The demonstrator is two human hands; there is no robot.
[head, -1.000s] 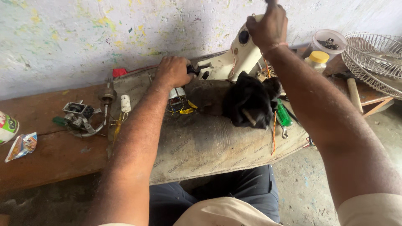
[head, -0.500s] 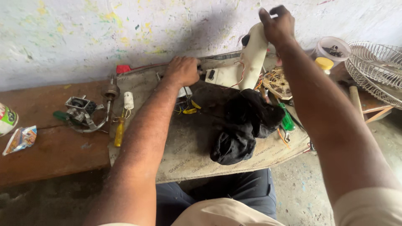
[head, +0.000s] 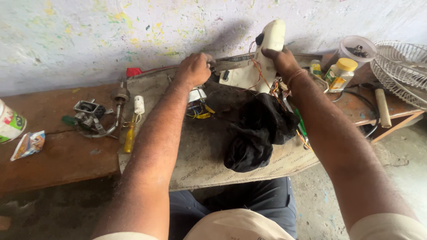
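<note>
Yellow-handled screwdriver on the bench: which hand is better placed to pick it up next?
Left, probably. The left hand is on the same side as the yellow-handled screwdriver; the right hand grips the white housing, farther away.

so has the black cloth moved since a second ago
Yes. The black cloth has slid down the grey mat toward the person, away from the wall; it lay near the mat's far edge before.

Fan housing [head: 262, 58]: cream plastic, smooth, faintly glossy. Beside it, rag [head: 255, 133]: black cloth, matt, crumpled. Under it, board [head: 200, 146]: grey, rough, scuffed. Left of housing, worktop [head: 58, 155]: reddish wood, worn. Right, fan guard [head: 400, 66]: bare metal wire.
</note>
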